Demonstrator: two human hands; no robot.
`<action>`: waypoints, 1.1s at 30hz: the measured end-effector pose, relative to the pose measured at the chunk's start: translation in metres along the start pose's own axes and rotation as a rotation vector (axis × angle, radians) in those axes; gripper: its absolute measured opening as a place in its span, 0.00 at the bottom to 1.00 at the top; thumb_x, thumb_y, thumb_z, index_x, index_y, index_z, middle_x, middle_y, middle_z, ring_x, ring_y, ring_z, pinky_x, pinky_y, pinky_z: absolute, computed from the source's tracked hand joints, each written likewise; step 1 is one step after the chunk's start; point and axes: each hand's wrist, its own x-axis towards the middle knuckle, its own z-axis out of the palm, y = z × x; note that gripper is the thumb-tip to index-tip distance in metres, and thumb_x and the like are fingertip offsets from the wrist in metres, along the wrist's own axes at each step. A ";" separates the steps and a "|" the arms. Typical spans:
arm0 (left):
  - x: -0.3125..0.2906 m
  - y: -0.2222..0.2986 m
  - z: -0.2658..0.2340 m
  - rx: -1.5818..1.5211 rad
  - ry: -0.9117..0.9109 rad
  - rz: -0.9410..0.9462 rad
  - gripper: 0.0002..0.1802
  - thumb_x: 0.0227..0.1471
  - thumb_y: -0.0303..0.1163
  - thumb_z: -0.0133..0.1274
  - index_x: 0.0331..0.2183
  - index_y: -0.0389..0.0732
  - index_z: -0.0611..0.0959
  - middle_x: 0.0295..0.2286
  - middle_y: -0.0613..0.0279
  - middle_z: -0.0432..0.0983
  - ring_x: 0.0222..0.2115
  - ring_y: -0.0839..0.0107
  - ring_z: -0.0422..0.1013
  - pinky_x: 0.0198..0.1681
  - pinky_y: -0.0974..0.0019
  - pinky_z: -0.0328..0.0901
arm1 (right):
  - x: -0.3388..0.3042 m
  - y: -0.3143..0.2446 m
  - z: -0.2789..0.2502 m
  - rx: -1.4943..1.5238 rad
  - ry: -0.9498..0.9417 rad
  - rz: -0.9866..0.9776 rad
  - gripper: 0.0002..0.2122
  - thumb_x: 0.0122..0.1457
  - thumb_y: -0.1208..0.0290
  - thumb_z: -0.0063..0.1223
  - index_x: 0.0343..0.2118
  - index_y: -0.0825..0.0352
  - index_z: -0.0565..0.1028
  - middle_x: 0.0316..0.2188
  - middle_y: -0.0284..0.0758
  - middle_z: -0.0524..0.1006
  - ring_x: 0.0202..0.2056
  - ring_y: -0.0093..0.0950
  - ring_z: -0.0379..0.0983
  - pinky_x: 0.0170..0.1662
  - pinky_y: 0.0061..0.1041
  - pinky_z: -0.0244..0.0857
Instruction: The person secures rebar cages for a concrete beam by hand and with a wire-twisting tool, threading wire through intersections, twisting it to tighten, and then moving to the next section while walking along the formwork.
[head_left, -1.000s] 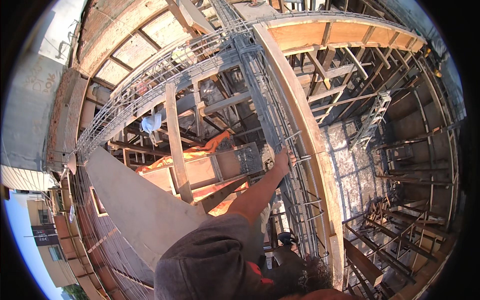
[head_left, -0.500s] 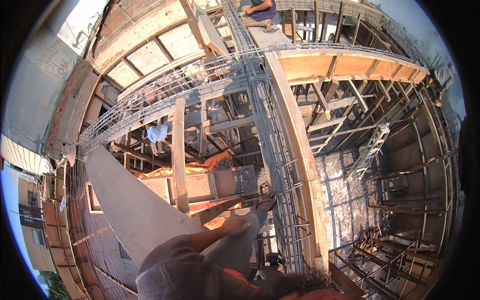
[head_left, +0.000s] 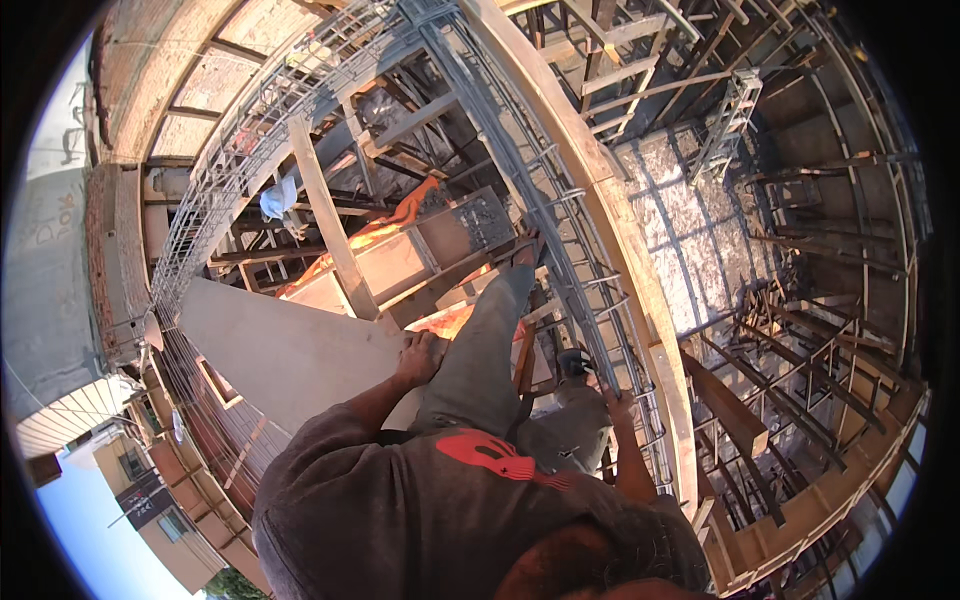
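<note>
My left hand [head_left: 424, 355] is at the near end of a pale plywood sheet [head_left: 290, 345], beside my left knee. Its fingers look curled over the sheet's edge. My right hand [head_left: 622, 405] is lowered to a long steel rebar cage [head_left: 560, 225], its fingers partly hidden but seemingly closed on a bar. The cage runs from the far middle down past my right side. My legs [head_left: 490, 340] in grey trousers are bent, one foot [head_left: 528, 248] set against the cage.
A timber formwork edge [head_left: 630, 260] runs right of the cage. Below are wooden props, an orange sheet [head_left: 410, 207], a wooden panel [head_left: 465, 225] and a metal ladder [head_left: 728, 125] over a lower floor. A wooden beam [head_left: 335, 220] spans the opening. Another rebar cage [head_left: 225, 195] curves at left.
The view has tipped down and turned. My left hand has moved from my knee to the plywood's edge. My right hand has come into view at the rebar cage.
</note>
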 end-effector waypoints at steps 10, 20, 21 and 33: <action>-0.012 -0.035 0.031 0.082 -0.221 0.045 0.45 0.60 0.56 0.46 0.68 0.60 0.42 0.69 0.60 0.27 0.67 0.42 0.28 0.57 0.18 0.37 | -0.029 -0.063 -0.038 -0.108 0.104 0.106 0.21 0.51 0.47 0.58 0.33 0.64 0.80 0.26 0.46 0.79 0.31 0.45 0.77 0.37 0.42 0.67; 0.005 -0.035 0.014 0.020 -0.278 -0.053 0.50 0.53 0.70 0.43 0.68 0.64 0.44 0.69 0.63 0.24 0.68 0.47 0.19 0.60 0.19 0.32 | -0.013 -0.074 -0.040 -0.379 0.176 0.109 0.26 0.56 0.41 0.50 0.36 0.65 0.78 0.33 0.49 0.80 0.38 0.53 0.76 0.43 0.51 0.67; 0.005 -0.035 0.015 0.025 -0.277 -0.047 0.49 0.53 0.70 0.42 0.68 0.64 0.44 0.69 0.62 0.24 0.68 0.48 0.19 0.60 0.19 0.31 | -0.013 -0.075 -0.042 -0.437 0.243 0.043 0.23 0.56 0.47 0.53 0.34 0.67 0.78 0.31 0.51 0.80 0.33 0.52 0.77 0.39 0.49 0.68; 0.005 -0.029 0.028 -0.028 -0.324 -0.064 0.48 0.54 0.68 0.44 0.68 0.66 0.45 0.69 0.64 0.22 0.67 0.45 0.17 0.58 0.17 0.29 | -0.001 -0.139 -0.066 -0.448 0.545 -0.113 0.07 0.54 0.69 0.60 0.31 0.66 0.75 0.36 0.47 0.75 0.37 0.50 0.73 0.38 0.48 0.67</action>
